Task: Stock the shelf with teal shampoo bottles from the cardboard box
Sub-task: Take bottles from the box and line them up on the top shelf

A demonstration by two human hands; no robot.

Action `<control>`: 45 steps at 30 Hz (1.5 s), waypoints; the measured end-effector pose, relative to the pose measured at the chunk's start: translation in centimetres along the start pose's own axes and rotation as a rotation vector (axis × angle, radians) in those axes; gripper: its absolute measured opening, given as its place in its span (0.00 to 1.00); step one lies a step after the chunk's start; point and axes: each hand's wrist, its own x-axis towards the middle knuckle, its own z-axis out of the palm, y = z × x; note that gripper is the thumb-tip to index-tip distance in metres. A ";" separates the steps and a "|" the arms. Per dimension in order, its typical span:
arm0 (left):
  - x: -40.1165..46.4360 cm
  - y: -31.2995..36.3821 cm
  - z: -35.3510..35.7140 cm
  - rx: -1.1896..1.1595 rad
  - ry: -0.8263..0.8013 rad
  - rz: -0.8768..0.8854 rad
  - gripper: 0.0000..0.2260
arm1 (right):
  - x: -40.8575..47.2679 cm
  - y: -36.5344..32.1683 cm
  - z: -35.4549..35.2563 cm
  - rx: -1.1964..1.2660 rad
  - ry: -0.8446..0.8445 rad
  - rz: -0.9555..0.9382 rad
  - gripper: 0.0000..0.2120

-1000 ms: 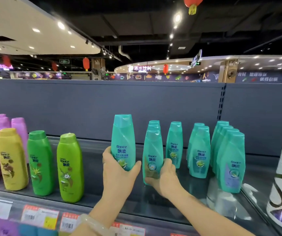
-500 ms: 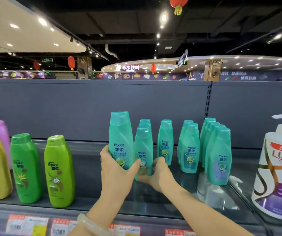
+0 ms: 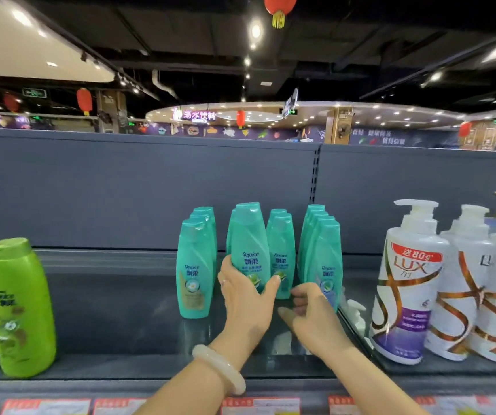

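Observation:
Several teal shampoo bottles stand in rows on the dark shelf [image 3: 115, 298]. My left hand [image 3: 245, 298] grips the lower half of one teal bottle [image 3: 248, 235], held upright in the second row from the left. The leftmost row's front bottle [image 3: 194, 271] stands free on the shelf. My right hand [image 3: 309, 313] hovers low to the right with fingers spread, holding nothing, in front of the rightmost row [image 3: 323, 250]. A third row [image 3: 282, 244] stands between them. The cardboard box is out of view.
A bright green bottle [image 3: 19, 304] stands at the left front. White pump bottles [image 3: 408, 280] fill the right side beyond a clear divider [image 3: 351, 322]. The grey back panel [image 3: 121, 190] rises behind the shelf. Price tags [image 3: 258, 405] line the front rail.
My right hand has let go of the bottle it held, which now stands at the left row's front. My left hand has carried its bottle rightward. The view has swung to the right.

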 end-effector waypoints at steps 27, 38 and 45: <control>1.5 -2.2 0.5 0.572 -0.011 -0.177 0.27 | 1.1 -0.3 -0.5 -0.390 -0.218 -0.012 0.24; 3.4 -2.4 1.4 0.589 -0.021 -0.237 0.26 | 1.2 -0.6 0.2 -0.504 -0.285 -0.046 0.27; 3.8 -2.5 1.5 0.650 -0.030 -0.228 0.26 | 2.1 -1.4 0.5 -0.532 -0.280 0.004 0.26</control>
